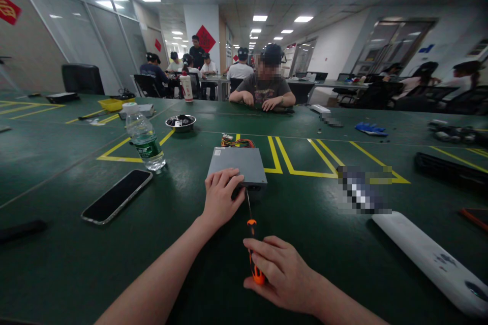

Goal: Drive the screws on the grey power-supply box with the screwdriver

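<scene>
A grey metal computer power supply (244, 160) lies flat on the green tabletop, with a bundle of coloured cables (240, 142) behind it. My left hand (223, 195) grips its near left part, fingers bent over the top and thumb by the front face. In my right hand (280, 269) is a screwdriver (252, 249) with an orange and black handle, held between thumb and fingers. Its thin shaft points forward to the near side of the power supply, just right of my left thumb. Whether the tip sits in a screw is too small to tell.
A water bottle (146, 139) and a phone (117, 197) are on the left. Behind them stand a metal bowl (180, 122) and a yellow tray (114, 104). A long white object (427, 259) lies at right. Across the table, a person (263, 81) works with both hands.
</scene>
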Available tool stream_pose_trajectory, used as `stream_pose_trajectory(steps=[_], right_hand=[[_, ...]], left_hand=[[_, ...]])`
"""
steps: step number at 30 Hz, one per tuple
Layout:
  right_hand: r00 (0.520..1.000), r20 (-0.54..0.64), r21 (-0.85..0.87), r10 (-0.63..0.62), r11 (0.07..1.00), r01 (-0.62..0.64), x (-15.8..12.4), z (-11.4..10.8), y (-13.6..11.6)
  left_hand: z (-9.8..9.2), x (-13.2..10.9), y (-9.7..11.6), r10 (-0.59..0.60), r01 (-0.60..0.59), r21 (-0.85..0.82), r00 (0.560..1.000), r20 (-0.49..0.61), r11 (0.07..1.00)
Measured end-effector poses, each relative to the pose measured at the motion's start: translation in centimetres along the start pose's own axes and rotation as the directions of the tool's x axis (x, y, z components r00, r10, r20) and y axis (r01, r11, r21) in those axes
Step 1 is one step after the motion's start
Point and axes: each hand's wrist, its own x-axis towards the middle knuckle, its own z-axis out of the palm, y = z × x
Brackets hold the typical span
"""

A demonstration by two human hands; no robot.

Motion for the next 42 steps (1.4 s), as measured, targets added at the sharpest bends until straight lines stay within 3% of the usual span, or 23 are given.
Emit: stream_pose_trajectory(steps=[6,14,22,29,38,42], right_hand=[[0.985,0.170,-0.008,0.024,1.000,-0.023,0.35,-0.33,-0.11],[1.000,0.006,-0.025,-0.013,1.000,0.013,-0.19,0.05,0.05],[0.979,0.202,0.005,0.014,1.000,-0.016,0.16,-0.45,-0.29],[1.000,-0.009,-0.017,-0.001,1.000,0.001,-0.32,-0.10,-0.06],[0.984,0.178,-0.028,0.026,0.999,-0.021,0.34,-0.51,-0.35],[0.995,0.103,-0.029,-0.019,0.999,0.022,0.17,-0.32,-0.14]], left_hand=[[0.04,0.00,-0.03,-0.002,0.002,0.002,1.000,0.003,1.000],[0.05,-0.04,-0.03,0.000,0.000,0.001,1.000,0.000,1.000],[0.00,-0.02,0.04,-0.005,0.005,0.002,1.000,0.002,1.000],[-0.08,0.04,0.07,-0.006,0.006,0.007,1.000,0.001,1.000],[0.06,-0.07,-0.01,-0.013,0.013,0.008,1.000,0.006,1.000],[-0.01,-0.04,0.02,-0.008,0.008,0.009,1.000,0.004,1.000]])
